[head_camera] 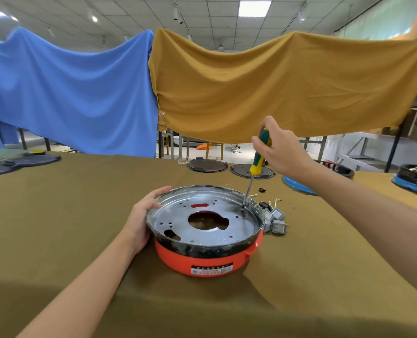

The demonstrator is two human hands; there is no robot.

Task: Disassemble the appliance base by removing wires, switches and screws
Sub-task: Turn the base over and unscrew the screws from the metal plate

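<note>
A round orange appliance base (202, 259) with a silver metal plate (236, 228) inside stands in the middle of the table. My left hand (141, 215) holds its left rim, fingers curled over the edge. My right hand (279, 147) grips the green-and-yellow handle of a screwdriver (257, 157). The shaft slants down and its tip sits on a screw (242, 209) at the plate's right side. Grey switches (277, 222) and loose wire ends (277, 200) lie on the cloth just right of the base.
An olive cloth (80, 215) covers the table. Dark round lids (207, 165) (252, 170) lie at the far edge, more lids (20, 162) at far left. A blue base (297, 185) and another appliance (414, 178) stand at the right. Blue and mustard sheets hang behind.
</note>
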